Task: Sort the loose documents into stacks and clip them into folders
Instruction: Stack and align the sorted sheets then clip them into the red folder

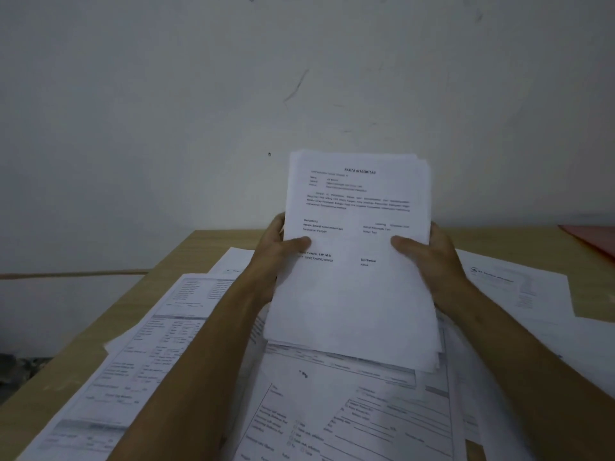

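A stack of white documents, its top page headed "PAKTA INTEGRITAS", is being held nearly upright above the middle of a wooden table. The left hand is gripping the stack's left edge and the right hand its right edge, thumbs pressing on the front page. Below, loose printed forms are lying spread across the table toward its near edge. A red folder is showing at the table's far right corner, against a pale wall.
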